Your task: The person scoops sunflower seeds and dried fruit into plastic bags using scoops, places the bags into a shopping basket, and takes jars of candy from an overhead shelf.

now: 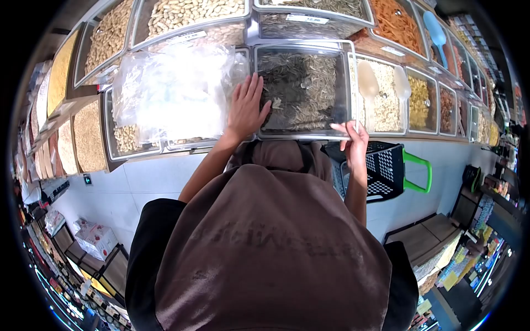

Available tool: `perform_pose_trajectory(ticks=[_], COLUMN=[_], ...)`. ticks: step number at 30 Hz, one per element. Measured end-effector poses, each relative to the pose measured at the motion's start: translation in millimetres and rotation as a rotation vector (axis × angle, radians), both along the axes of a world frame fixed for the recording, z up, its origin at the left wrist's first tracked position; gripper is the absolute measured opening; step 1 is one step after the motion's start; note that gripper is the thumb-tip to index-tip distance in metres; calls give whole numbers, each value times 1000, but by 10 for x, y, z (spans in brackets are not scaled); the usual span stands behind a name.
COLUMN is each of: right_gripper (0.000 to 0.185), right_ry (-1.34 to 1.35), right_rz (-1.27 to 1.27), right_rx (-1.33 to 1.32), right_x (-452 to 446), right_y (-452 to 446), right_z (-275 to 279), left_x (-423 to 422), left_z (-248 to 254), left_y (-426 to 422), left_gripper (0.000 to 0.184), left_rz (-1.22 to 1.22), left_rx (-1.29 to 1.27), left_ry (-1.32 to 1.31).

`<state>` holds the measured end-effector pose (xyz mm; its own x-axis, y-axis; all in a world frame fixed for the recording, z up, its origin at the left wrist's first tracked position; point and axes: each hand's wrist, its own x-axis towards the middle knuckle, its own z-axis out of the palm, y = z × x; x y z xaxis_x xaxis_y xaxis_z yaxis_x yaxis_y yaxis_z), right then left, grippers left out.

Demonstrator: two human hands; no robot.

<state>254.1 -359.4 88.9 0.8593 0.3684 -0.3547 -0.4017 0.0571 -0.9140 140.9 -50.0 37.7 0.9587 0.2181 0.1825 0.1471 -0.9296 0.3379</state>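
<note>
Sunflower seeds [314,91] fill a clear bin [303,134] in front of my body. At the left edge of this bin lies my left hand [248,107], its fingers spread and nothing in it. My right hand [353,138] is at the bin's front right corner, fingers partly bent and apart, with the fingertips at the rim. Clear plastic bags [171,91] are heaped over the bins left of my left hand. Beside the seed bin on the right, a pale scoop [367,80] lies over a bin of light flakes [385,113].
Behind are bins of peanuts [193,16] and orange strips [395,22], with a blue scoop [435,30] at the right. A black basket with a green handle [418,172] stands below the counter. Grain bins [88,135] line the left.
</note>
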Motion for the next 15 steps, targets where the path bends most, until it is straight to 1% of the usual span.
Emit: perform_pose_trajectory(ticks=[1,3,4,5,6,7,8,9,11,12,13,15], right_gripper=[14,17,24,24,28,32,44,44,55,62,62,63], right_ry=[37,11,3,6,-7,-17,-50,-43,-100,-82,-80,-130], right_rz=[40,23,90,80,130,179,251,236,386,428,418,499], right_rx=[-90,-236,-367,-368,-459,-552,-712,-715,-973,-1003,-1000,-1042], right_x=[47,86,129,165,208,234,266,306,379,396,436,470], right_y=[-33,4,-27,-34,-41,-36,-39,-25,13,68,73,38], right_z=[-42,-147,-133,-162,-204,-197,-184,-179,-156,-3,50,113], left_x=[-10,14,11,-3,-3,-3,9,16,25,22,30,16], left_z=[-3,2,12,16,9,-1,-11,-19,-31,-47,-47,-50], left_y=[-2,-15,-19,-21,-20,-24,-22,-23,-30,-29,-23,-31], left_gripper=[68,67,67,66,65,65,64,63,62,63,63,63], left_rz=[3,-8,-7,-5,-14,-29,-24,-21,-35,-30,-24,-32], left_rx=[-23,-46,-39,-32,-25,-28,-9,11,9,9,10,3], left_ry=[8,8,7,8,4,6,-5,-16,-14,-2,12,6])
